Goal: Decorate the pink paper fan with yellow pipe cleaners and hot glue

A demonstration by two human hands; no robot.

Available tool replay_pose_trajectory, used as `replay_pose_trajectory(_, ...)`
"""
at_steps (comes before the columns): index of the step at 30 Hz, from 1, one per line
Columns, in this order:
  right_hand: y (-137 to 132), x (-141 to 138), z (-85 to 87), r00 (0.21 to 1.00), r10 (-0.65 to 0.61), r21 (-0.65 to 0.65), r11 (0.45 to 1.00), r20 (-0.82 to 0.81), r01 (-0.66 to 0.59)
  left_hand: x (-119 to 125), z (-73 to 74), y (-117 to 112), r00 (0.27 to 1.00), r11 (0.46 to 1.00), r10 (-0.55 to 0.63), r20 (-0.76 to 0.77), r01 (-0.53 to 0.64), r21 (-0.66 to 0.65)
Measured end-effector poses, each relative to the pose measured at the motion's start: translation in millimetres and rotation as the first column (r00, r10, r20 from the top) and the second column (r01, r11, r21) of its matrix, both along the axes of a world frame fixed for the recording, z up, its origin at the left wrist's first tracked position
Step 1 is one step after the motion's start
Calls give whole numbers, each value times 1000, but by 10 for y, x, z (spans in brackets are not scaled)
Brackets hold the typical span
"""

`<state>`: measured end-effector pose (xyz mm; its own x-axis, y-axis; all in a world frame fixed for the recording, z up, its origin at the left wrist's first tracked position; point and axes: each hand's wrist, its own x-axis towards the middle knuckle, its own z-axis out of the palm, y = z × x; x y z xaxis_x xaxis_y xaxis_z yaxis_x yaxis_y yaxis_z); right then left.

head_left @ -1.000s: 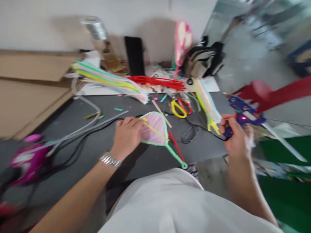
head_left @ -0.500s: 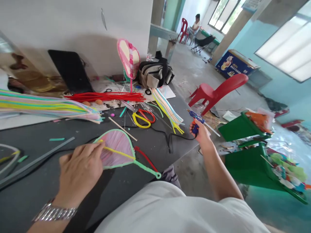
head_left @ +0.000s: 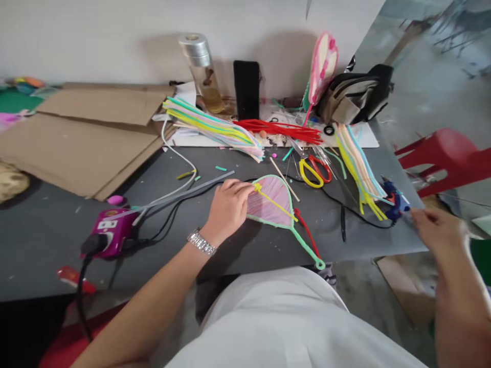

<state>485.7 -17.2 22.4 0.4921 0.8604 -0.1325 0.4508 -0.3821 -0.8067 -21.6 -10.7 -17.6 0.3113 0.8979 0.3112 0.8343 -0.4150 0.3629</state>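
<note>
A yellow pipe cleaner with a small bunched knot at its tip lies across a leaf-shaped panel, pinkish-purple with a mint-green fuzzy rim and looped stem. My left hand is closed, pinching the knotted end at the panel's upper left. A red pipe cleaner lies beside the stem. At the table's right edge sits a blue glue gun with its black cord. My right hand is just right of it, fingers loosely curled and apart, slightly blurred; I see nothing in them.
Scissors lie behind the panel, near bundles of red pipe cleaners and pastel pipe cleaners. A purple power adapter and cardboard are left. A bottle, phone and bag stand behind.
The view has swung left. My right hand has let go of the glue gun, which now rests at the table's right edge. My left hand still pinches the yellow pipe cleaner.
</note>
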Motion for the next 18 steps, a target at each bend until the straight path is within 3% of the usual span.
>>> replay_pose_trajectory(2,-75,-335,196,865,-21,153,986,501,-65,25,24,22,998,999,-30,-47,31,8)
replay_pose_trajectory(3,-92,-576,281,800,-13,221,963,600,-151,41,27,33,997,999,-43,-71,44,11)
replay_pose_trajectory(5,-78,-1145,381,777,119,271,896,618,-353,68,15,51,993,998,-55,-106,57,16)
replay_pose_trajectory(7,-7,-1722,361,746,391,219,790,540,-573,82,-12,57,991,998,-54,-118,57,22)
replay_pose_trajectory(9,93,-2210,235,650,613,202,639,449,-743,77,-39,48,992,998,-50,-115,53,25)
replay_pose_trajectory(12,231,-2686,-41,508,742,144,500,438,-854,50,-56,19,992,997,-73,-102,73,-4)
replay_pose_trajectory(15,305,-2897,-261,425,740,19,488,522,-873,28,-54,-4,994,996,-88,-72,87,-22)
replay_pose_trajectory(18,334,-2959,-356,362,717,-57,487,596,-872,21,-48,-10,996,996,-82,-41,81,-40)
